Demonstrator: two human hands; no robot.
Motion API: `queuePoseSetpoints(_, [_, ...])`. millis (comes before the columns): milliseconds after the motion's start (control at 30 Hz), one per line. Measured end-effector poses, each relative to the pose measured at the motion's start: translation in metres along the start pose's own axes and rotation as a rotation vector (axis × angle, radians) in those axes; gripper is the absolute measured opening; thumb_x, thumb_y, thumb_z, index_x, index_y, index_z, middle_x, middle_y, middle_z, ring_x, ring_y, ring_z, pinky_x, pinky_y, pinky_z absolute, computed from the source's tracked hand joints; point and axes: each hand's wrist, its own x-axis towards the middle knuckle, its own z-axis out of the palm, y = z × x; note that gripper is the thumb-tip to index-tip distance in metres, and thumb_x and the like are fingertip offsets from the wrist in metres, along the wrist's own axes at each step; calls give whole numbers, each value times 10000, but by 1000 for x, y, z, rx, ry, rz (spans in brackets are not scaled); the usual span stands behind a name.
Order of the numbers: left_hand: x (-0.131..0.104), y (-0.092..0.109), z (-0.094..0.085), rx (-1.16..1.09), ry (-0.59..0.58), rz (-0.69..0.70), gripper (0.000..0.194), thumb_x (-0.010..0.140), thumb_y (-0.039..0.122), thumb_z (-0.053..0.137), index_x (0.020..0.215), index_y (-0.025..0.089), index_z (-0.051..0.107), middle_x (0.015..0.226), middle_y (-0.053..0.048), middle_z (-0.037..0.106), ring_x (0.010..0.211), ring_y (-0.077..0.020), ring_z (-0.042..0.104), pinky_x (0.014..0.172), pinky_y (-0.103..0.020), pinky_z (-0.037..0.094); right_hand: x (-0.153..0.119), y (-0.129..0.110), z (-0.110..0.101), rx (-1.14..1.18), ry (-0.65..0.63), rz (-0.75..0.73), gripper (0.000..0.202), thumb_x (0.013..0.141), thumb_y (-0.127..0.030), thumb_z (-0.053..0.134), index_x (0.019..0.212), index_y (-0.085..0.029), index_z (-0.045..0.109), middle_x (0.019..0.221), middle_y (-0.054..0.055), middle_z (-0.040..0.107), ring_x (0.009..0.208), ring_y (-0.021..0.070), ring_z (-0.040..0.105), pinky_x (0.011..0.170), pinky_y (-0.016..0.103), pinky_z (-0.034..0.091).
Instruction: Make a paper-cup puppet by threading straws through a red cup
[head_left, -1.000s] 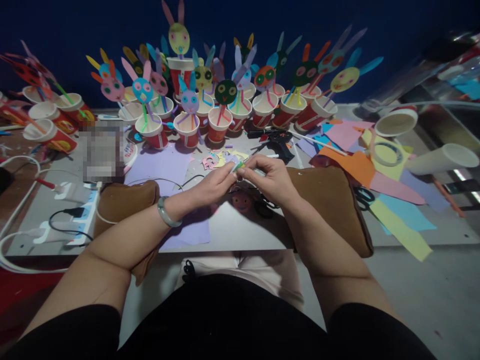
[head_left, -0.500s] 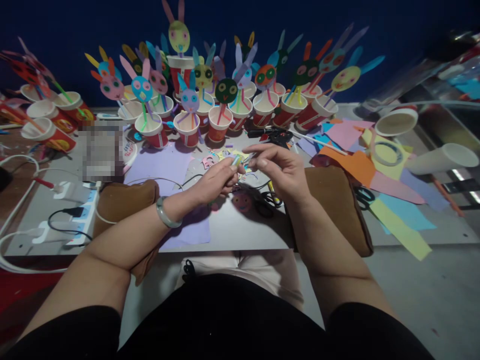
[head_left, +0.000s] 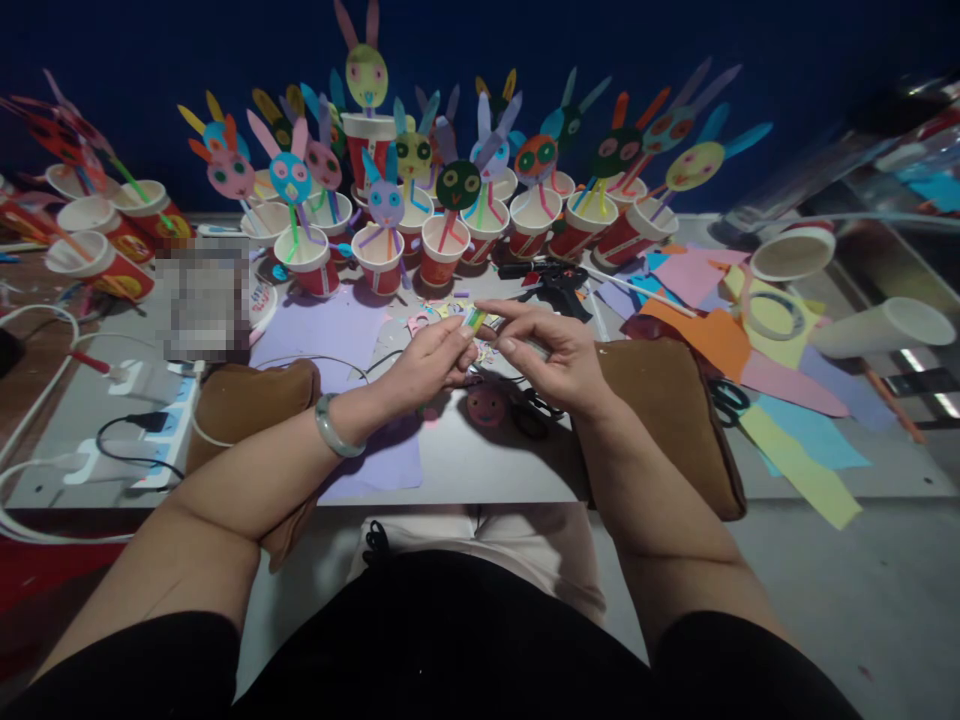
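My left hand (head_left: 441, 355), with a pale bangle at its wrist, is closed on a small green-and-white striped piece (head_left: 474, 318) whose kind I cannot make out. Opposite it, my right hand (head_left: 559, 352) has its thumb and index finger apart. The index fingertip is at the striped piece; whether it touches cannot be told. Below the hands, a round pink paper face (head_left: 486, 405) lies on the table beside dark-handled scissors (head_left: 534, 412). Small paper scraps (head_left: 431, 315) are scattered just behind my left hand.
Red paper cups (head_left: 445, 262) with straw-and-paper rabbit figures line the back. A black glue gun (head_left: 559, 288) lies behind my right hand. Brown cushions (head_left: 660, 420) sit under both forearms. Coloured paper (head_left: 720, 335) is at right, a power strip (head_left: 169, 430) with cables at left.
My right hand has shifted slightly left and down, its index fingertip coming closer to the striped piece. My left hand keeps its hold. The view has tilted slightly.
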Motion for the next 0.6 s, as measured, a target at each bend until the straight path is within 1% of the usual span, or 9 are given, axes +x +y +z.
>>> queuePoseSetpoints(100, [0, -1, 1, -23, 0, -31, 293, 1013, 446, 590, 922, 187, 488, 679, 83, 459, 434, -11, 333, 408, -135, 258, 1, -1, -2, -42, -9, -28, 306, 938, -495, 725, 801, -223, 691, 1303, 129, 776, 1198, 286, 745, 1034, 461, 607])
queuePoseSetpoints(267, [-2, -1, 1, -38, 0, -74, 262, 1030, 427, 570, 946, 192, 489, 690, 81, 493, 407, -21, 383, 380, -149, 283, 2, 0, -4, -94, -24, -67, 286, 956, -457, 706, 797, -220, 698, 1246, 141, 797, 1155, 282, 769, 1021, 439, 597])
queuePoseSetpoints(467, [-2, -2, 1, -48, -15, -88, 248, 1036, 402, 566, 948, 178, 506, 685, 83, 504, 399, -20, 412, 374, -148, 310, 3, -2, -6, -92, -42, -33, 291, 939, -469, 726, 795, -217, 699, 1240, 144, 799, 1145, 284, 772, 1020, 435, 593])
queuePoseSetpoints(600, [-2, -2, 1, -47, -23, -99, 277, 1032, 433, 563, 938, 178, 509, 662, 87, 490, 402, -25, 416, 382, -151, 334, 2, -3, -8, -81, -56, -15, 299, 941, -477, 720, 800, -214, 699, 1227, 142, 803, 1127, 280, 776, 1012, 432, 590])
